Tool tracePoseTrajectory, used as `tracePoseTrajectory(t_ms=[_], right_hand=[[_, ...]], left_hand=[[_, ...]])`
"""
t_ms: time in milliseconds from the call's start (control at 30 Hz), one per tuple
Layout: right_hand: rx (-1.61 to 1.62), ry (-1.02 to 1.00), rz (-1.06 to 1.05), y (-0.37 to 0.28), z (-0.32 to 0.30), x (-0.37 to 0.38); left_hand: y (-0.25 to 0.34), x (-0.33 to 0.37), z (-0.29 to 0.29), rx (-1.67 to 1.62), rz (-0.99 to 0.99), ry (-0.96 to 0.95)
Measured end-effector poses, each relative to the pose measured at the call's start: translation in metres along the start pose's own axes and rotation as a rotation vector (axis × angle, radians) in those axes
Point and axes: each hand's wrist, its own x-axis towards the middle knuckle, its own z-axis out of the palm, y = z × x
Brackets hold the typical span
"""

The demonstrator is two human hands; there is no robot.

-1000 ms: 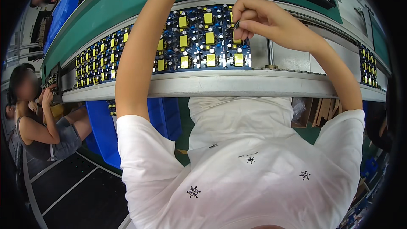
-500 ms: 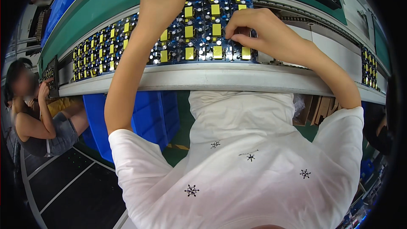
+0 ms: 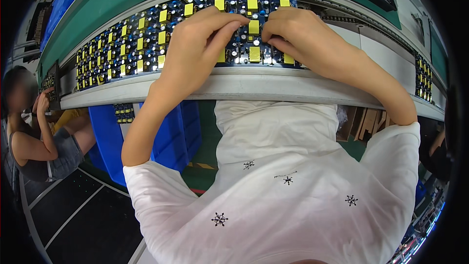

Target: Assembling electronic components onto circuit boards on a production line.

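Left hand point(image 3: 195, 44): up by the black tray half a second ago, now down over the boards point(image 3: 132, 41), thumb and forefinger drawn close; can't tell if anything is pinched. Right hand point(image 3: 300, 39): at the boards in all frames, fingers curled, tips bent down just right of a yellow block point(image 3: 254, 27); a small dark part showed in it a second ago, can't tell now what it grips. Boards reach further right in view; belt or head motion, unclear.

Boards lie on the track point(image 3: 273, 84), under and around both hands, running off to the left. Far left: a seated co-worker point(image 3: 31, 142) at the same line, black floor panels point(image 3: 73, 230) with pale lines below. Blue bin point(image 3: 171, 129) under the track, more boards point(image 3: 123, 112) at it. Green worktop point(image 3: 117, 1) behind, black tray point(image 3: 391, 3) on it toward the right, cardboard point(image 3: 373, 123) below the track. Another board group point(image 3: 423, 78) far right.

Boards dark blue, glossy, packed with boxy yellow blocks and round silver-topped cans. Bin smooth plastic. Track pale metal, straight but bent by the lens, linked chain point(image 3: 337, 18) along its far side. Tray heaped with small dark, shiny pieces.
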Motion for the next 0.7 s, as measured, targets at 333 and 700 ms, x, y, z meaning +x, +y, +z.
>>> tracePoseTrajectory(t_ms=[333,700], right_hand=[[-0.054,0.044,-0.092,-0.002,0.009,-0.002],[-0.759,0.352,0.078,0.099,-0.079,0.015]], left_hand=[[0.001,-0.005,0.005,-0.150,-0.043,0.047],[0.004,0.002,0.004,-0.372,-0.282,-0.005]])
